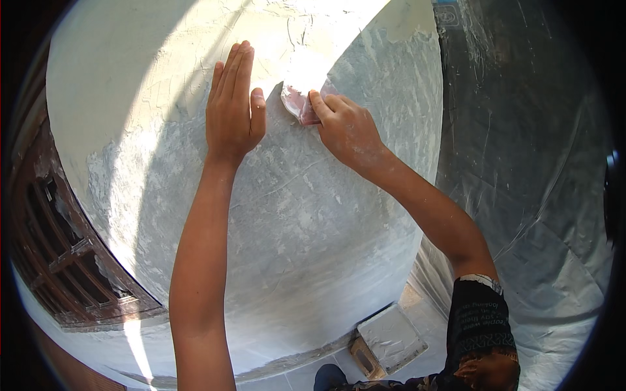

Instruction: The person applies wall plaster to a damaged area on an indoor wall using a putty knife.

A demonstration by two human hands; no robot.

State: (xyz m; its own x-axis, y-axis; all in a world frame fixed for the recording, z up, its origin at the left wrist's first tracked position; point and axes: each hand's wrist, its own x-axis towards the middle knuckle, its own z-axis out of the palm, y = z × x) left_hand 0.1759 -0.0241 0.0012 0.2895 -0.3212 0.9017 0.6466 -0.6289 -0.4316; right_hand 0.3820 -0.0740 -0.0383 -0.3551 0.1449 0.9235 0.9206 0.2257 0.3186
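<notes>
A grey wall [300,215] fills the middle, with smoother cream-coloured filler [117,45] over its upper part. My left hand [232,114] lies flat against it, fingers stretched upward and thumb a little apart. To its right, my right hand [349,127] grips a flat pinkish putty scraper [298,105], with the thumb along its face. White paste coats the scraper's left edge, and bright sunlight washes out its upper part. The blade seems to be against the wall, but the glare hides the exact contact.
At the left is a brown wooden window frame [78,251] with bars. A large plastic sheet [521,195] hangs on the right. Below, on the tiled floor, a whitish square slab or lid [392,339] rests by a small wooden piece [366,358]. Sunlight streaks cross the wall.
</notes>
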